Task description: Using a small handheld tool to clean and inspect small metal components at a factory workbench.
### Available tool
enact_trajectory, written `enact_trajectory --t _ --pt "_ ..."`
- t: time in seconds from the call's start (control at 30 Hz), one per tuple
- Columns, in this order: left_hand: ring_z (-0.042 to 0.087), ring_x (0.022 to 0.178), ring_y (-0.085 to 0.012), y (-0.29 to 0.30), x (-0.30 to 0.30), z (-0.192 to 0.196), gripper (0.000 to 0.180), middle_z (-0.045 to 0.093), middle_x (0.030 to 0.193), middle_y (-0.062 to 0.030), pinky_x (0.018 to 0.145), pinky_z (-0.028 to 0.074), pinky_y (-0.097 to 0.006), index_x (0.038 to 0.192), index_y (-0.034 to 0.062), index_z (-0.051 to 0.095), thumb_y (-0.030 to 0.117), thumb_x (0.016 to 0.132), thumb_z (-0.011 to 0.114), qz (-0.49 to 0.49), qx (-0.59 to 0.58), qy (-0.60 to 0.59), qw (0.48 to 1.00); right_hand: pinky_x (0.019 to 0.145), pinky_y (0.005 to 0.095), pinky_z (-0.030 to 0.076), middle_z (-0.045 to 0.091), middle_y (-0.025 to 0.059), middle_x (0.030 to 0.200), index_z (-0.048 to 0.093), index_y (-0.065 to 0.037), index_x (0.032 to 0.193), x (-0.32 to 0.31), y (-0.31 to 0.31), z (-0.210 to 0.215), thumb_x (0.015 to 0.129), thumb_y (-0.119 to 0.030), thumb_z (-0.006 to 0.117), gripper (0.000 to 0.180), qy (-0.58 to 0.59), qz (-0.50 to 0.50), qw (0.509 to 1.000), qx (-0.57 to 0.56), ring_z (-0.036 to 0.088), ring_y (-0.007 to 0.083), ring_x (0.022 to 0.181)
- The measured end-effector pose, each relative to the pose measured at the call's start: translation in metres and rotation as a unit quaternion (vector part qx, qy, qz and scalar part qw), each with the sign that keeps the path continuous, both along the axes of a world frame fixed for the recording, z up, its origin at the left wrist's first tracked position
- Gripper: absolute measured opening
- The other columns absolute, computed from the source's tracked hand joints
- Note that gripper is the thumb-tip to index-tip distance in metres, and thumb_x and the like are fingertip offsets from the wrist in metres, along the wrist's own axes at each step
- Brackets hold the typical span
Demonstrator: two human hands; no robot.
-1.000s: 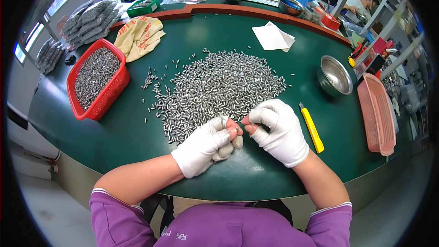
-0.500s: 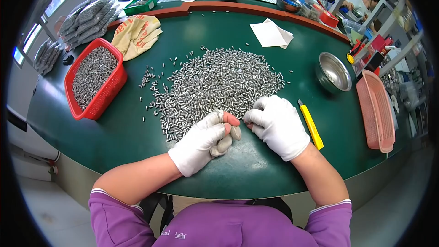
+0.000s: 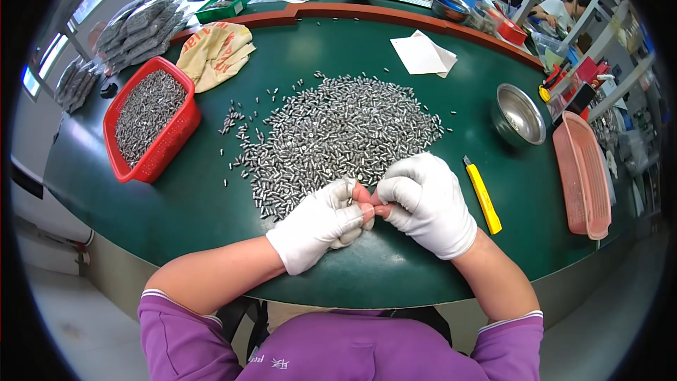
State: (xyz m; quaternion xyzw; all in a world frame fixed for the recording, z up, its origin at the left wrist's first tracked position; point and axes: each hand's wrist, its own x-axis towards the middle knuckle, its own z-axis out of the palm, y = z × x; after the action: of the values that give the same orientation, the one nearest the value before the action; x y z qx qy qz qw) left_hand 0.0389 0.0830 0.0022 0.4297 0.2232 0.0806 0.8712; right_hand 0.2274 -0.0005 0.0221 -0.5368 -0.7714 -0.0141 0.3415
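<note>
Both white-gloved hands, left hand (image 3: 321, 224) and right hand (image 3: 426, 202), meet fingertip to fingertip at the near edge of the pile of small metal pins (image 3: 338, 134) on the green table (image 3: 197, 204), grip contents indiscernible.

A small-parts workshop: green worktable (image 3: 211, 204) heaped with metal pins (image 3: 338, 134), sorting trays (image 3: 151, 127), shelving.

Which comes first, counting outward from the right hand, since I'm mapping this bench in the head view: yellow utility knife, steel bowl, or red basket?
From the right hand:
1. Yellow utility knife, just to its right.
2. Steel bowl, farther back on the right.
3. Red basket, far across on the left.
</note>
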Motion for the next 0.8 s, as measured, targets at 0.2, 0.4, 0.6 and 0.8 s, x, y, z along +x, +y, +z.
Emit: enact_trajectory --t 0.2,0.4,0.6,0.8 --pt "0.038 0.057 -0.0027 0.0024 -0.0002 -0.0016 0.013 0.058 0.084 0.0003 0.049 0.028 -0.017 0.099 0.0119 0.052 0.023 0.099 0.057 0.004 -0.023 -0.019 1.0 0.064 0.038 0.048 0.062 0.0035 0.08 0.066 -0.013 0.08 0.0025 0.0026 -0.0002 0.069 -0.018 0.077 0.017 0.048 -0.008 0.999 0.024 0.06 0.0257 0.075" --pt "0.04 0.058 -0.0028 0.0023 -0.0011 -0.0048 0.014 0.059 0.084 0.0006 0.049 0.029 -0.017 0.098 0.0128 0.052 0.026 0.098 0.058 0.005 -0.034 -0.042 0.999 0.061 0.0367 0.046 0.062 0.0031 0.078 0.064 -0.013 0.08 0.0038 0.0029 0.003 0.064 -0.014 0.082 0.024 0.022 0.013 0.998 0.049 0.059 0.025 0.068" --pt "0.039 0.056 -0.0029 0.0018 -0.0002 -0.0044 0.01 0.058 0.082 -0.0007 0.048 0.028 -0.018 0.098 0.0122 0.052 0.02 0.098 0.058 0.003 -0.05 -0.038 0.998 0.062 0.0373 0.046 0.062 0.0029 0.079 0.063 -0.014 0.079 -0.0017 0.0016 0.0004 0.064 -0.012 0.081 0.024 0.023 0.0 0.998 0.059 0.059 0.0251 0.069" --pt "0.038 0.055 -0.0036 0.0021 0.0004 -0.0064 0.011 0.058 0.081 -0.0026 0.047 0.027 -0.018 0.098 0.0108 0.05 0.015 0.096 0.061 0.012 -0.039 -0.032 0.999 0.064 0.0374 0.046 0.061 0.0038 0.082 0.06 -0.015 0.08 -0.0041 0.0004 -0.0032 0.064 -0.01 0.08 0.027 0.029 -0.016 0.998 0.055 0.058 0.0259 0.073"
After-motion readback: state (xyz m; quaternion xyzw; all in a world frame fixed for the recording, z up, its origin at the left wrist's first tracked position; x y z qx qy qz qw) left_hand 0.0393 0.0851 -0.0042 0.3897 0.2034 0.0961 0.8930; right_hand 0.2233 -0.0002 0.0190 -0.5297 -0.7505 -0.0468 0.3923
